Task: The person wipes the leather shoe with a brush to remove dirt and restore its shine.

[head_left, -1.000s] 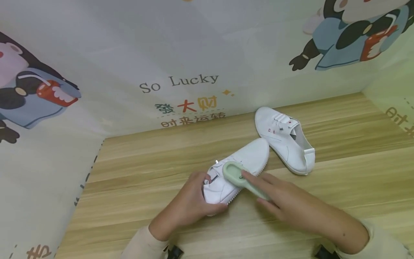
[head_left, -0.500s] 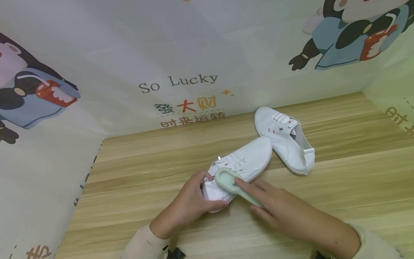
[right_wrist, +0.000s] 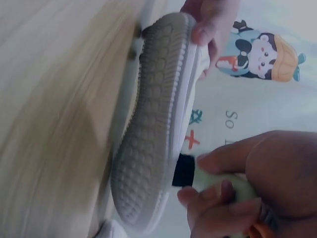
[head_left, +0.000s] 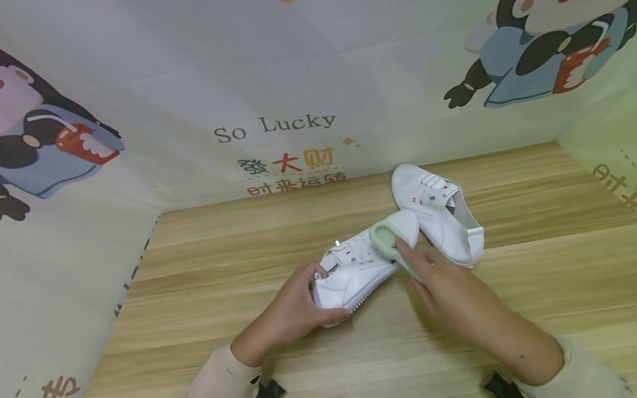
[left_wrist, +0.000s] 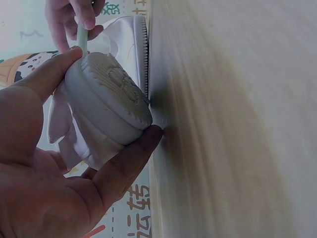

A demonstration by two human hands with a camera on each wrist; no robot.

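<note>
My left hand (head_left: 293, 307) grips the heel of a white lace-up shoe (head_left: 348, 282), its thumb low on the near side and its fingers at the opening. The shoe is tilted, so its textured grey sole (right_wrist: 148, 124) shows in the right wrist view. In my right hand (head_left: 433, 276) is a pale green shoe brush (head_left: 385, 237) with an oval head, held by the handle. Its dark bristles (right_wrist: 184, 170) meet the shoe's side near the toe in the right wrist view. Just behind the toe lies a second white shoe (head_left: 438, 213).
Both shoes are on a wood-grain tabletop (head_left: 209, 260). A pale printed backdrop (head_left: 278, 66) with cartoon figures and lettering rises behind and at both sides. Black straps (head_left: 500, 384) show near the sleeves at the bottom edge.
The brush first went down toward the heel, then up along the shoe to near the toe. The held shoe shifted slightly toward the right; the left hand stayed almost still.
</note>
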